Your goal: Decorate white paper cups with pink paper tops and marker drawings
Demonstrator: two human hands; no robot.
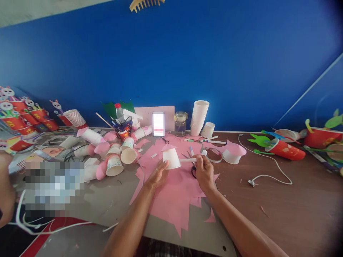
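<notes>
A small white paper cup [172, 159] is upside down over the middle of the table, its narrow base up. My left hand [158, 175] grips it from the lower left, and a pink paper point [167, 146] shows at its top. From the cup's right side a thin white strip [188, 160] runs across to my right hand [205, 173], pinched between thumb and fingers. Whether the strip is stuck to the cup I cannot tell. Partly hidden beside my right hand lie scissors [193, 172]. Pink paper sheets [171, 203] spread beneath both hands.
A clear tape roll [215, 155] and a pink-topped cup [232, 157] lie to the right. Behind stand a phone [158, 124], a glass jar [180, 123] and a tall cup stack [199, 117]. Several cups [114, 165] crowd the left. A white cable [278, 167] crosses the right side.
</notes>
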